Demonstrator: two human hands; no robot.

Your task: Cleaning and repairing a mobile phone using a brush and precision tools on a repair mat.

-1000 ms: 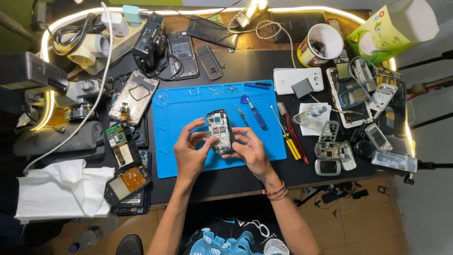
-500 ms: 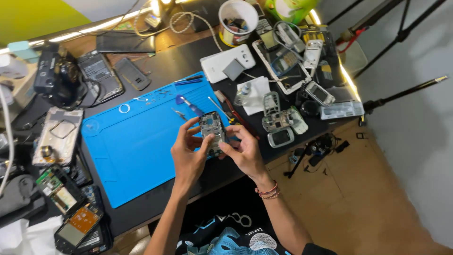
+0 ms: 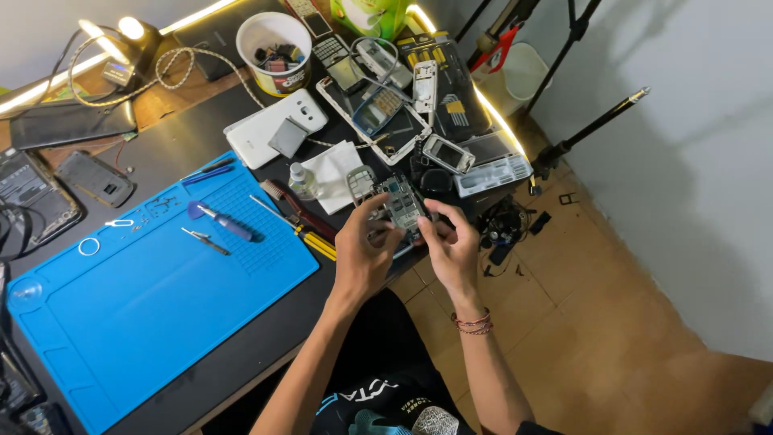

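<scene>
— That stripped phone [image 3: 400, 205]?
— Held just over the desk [image 3: 173, 133] edge — light, stiff, fragile; grip its side rims. Left hand [image 3: 364, 251] and right hand [image 3: 452, 246] both pinch it, blue mat [image 3: 153, 298] alongside.

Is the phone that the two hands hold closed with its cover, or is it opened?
Opened. The phone between the left hand and right hand shows a bare circuit board, with no cover over it.

1. Phone repair bench, small workshop.
2. Evidence: blue silicone repair mat [image 3: 145, 298], blue-handled screwdriver [image 3: 219, 221], metal tweezers [image 3: 205, 240].
3. Stripped old mobile phones [image 3: 403, 97], white paper tub of small parts [image 3: 276, 40], black desk [image 3: 185, 137].
</scene>
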